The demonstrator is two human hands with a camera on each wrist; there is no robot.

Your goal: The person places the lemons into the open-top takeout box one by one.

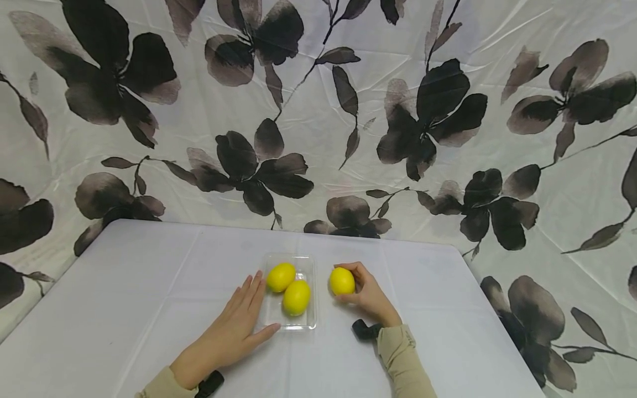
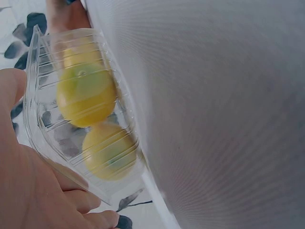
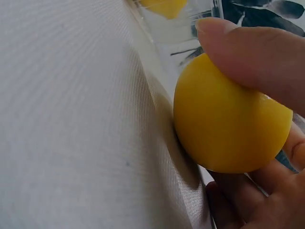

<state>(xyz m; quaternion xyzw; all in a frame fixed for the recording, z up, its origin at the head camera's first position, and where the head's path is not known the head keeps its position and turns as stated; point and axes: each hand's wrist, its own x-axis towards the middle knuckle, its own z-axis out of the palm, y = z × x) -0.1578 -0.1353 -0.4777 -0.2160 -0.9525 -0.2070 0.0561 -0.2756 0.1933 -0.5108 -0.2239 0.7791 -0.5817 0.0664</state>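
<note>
I saw a clear, glossy ribbed plastic tray [image 1: 309,265], smooth matt lemons [image 1: 342,281], and woven cloth over the counter [image 1: 124,287].

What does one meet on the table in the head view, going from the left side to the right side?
Left hand, flat against the tray's edge → clear plastic tray holding two lemons → third lemon, on the cloth → right hand, gripping that lemon.
</note>
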